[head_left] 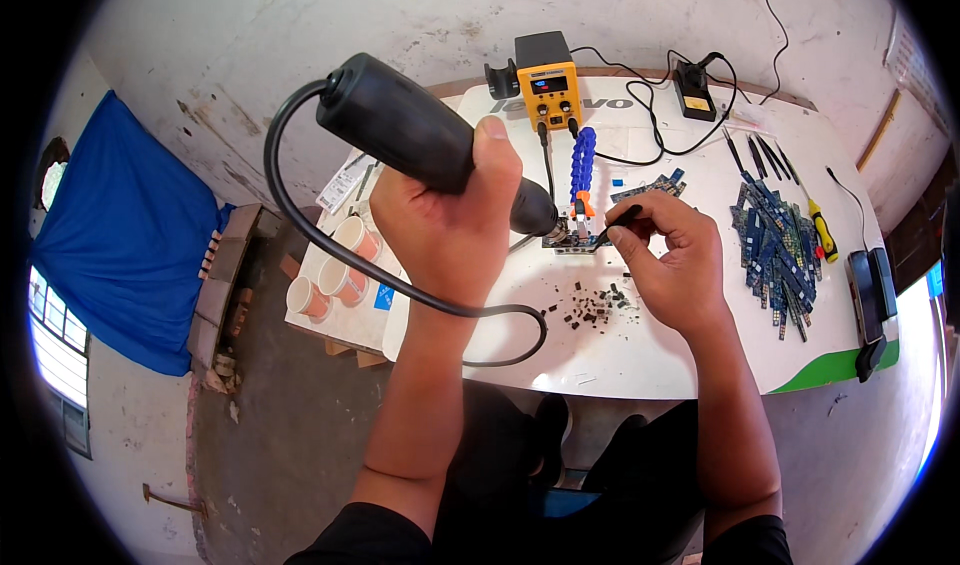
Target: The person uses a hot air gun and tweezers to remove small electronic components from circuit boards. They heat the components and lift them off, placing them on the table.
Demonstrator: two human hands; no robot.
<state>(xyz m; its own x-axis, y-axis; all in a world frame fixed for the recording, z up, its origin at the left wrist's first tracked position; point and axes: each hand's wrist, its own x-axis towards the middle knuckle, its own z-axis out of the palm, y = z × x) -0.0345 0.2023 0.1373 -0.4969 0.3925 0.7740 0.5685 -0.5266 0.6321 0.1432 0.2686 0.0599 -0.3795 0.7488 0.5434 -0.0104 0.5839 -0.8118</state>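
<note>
My left hand (450, 220) is wrapped round a black hot air gun (395, 115), its thumb along the top and its nozzle pointing right and down. The nozzle end is close to a small circuit board (574, 247), held by a clip on a blue segmented arm (583, 160). From the right, my right hand (675, 255) pinches black tweezers (625, 217), whose tips reach toward the board. Whether the tips touch anything is too small to tell. Loose black chips (595, 307) lie scattered on the white table (480, 340) just in front of the board.
A yellow hot air station (548, 80) stands at the back, beside a soldering iron stand (694, 90). Circuit board strips (775, 250) are heaped at right, near slim tools and a yellow screwdriver (823, 230). Paper cups (343, 281) stand at left. The gun's black cable (400, 285) loops past my left wrist.
</note>
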